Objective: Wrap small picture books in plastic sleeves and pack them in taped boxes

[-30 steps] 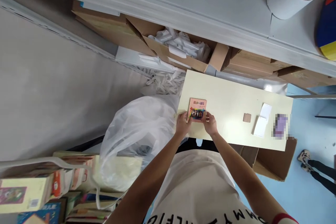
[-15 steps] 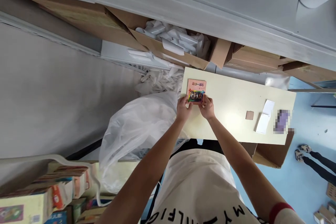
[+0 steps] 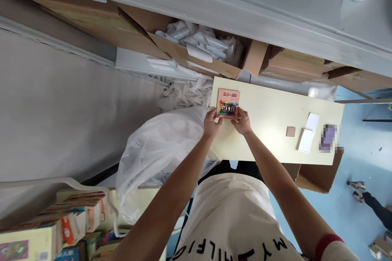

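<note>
A small pink book [image 3: 229,95] with a dark picture in a rainbow frame on its cover is at the left end of the cream table [image 3: 266,130]. My left hand [image 3: 212,122] grips its lower left edge, fingers closed with the thumb near the cover's bottom. On the opposite side, my right hand [image 3: 242,121] holds the lower right corner. Both hands stay at the near side of the book, so the cover's upper part shows fully. Whether the book touches the table or is slightly raised, I cannot tell.
A small brown square [image 3: 290,131], white papers [image 3: 306,140] and a blurred purple item [image 3: 328,138] lie on the table's right. Left of it bulges a clear plastic bag [image 3: 159,147]. Behind stands a carton [image 3: 196,59] of white scraps. Books [image 3: 76,224] fill the lower left.
The book has shifted slightly away from me, with both hands still on it. My fingers cover less of its picture. At far right, another person's feet and legs have moved.
</note>
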A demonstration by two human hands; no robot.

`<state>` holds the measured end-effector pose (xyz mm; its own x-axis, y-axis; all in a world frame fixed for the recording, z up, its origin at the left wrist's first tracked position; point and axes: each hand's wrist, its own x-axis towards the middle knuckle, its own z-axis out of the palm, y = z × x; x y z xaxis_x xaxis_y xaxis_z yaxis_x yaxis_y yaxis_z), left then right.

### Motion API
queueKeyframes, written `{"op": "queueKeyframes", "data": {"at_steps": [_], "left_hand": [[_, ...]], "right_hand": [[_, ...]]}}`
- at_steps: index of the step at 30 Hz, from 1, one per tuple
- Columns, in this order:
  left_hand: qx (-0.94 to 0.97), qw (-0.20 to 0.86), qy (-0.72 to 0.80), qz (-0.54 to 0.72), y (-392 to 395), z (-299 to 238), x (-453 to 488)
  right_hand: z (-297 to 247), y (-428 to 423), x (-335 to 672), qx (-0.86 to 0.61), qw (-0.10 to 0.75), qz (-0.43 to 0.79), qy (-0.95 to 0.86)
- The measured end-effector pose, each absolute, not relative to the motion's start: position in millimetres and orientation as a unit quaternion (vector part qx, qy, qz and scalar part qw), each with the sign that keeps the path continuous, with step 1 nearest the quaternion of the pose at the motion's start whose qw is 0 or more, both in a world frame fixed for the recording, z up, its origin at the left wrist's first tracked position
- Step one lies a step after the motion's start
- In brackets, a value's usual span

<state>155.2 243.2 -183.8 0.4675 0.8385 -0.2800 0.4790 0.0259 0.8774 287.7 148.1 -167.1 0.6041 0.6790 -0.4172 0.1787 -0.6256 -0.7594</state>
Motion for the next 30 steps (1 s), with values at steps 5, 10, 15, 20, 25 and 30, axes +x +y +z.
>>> {"op": "queueKeyframes", "data": {"at_steps": [5, 10, 15, 20, 25, 30], "left_hand": [[0.598, 0.574, 0.527, 0.187, 238, -179, 147], [0.569, 0.538, 0.583, 0.215, 221, -169, 135], [0.619, 0.521, 0.514, 0.285, 211, -129, 161], [0.661, 0.549, 0.407, 0.310, 215, -63, 215], [0.695, 0.572, 0.330, 0.283, 209, -3, 265], [0.732, 0.567, 0.270, 0.263, 198, 42, 311]], "right_hand": [[-153, 128, 286, -0.814, 0.418, 0.392, -0.093], [-116, 66, 293, -0.797, 0.463, 0.383, -0.059], [-66, 22, 339, -0.788, 0.518, 0.325, -0.073], [-10, 20, 400, -0.759, 0.596, 0.244, -0.092], [34, 17, 438, -0.725, 0.630, 0.232, -0.151], [56, 8, 474, -0.707, 0.636, 0.226, -0.211]]}}
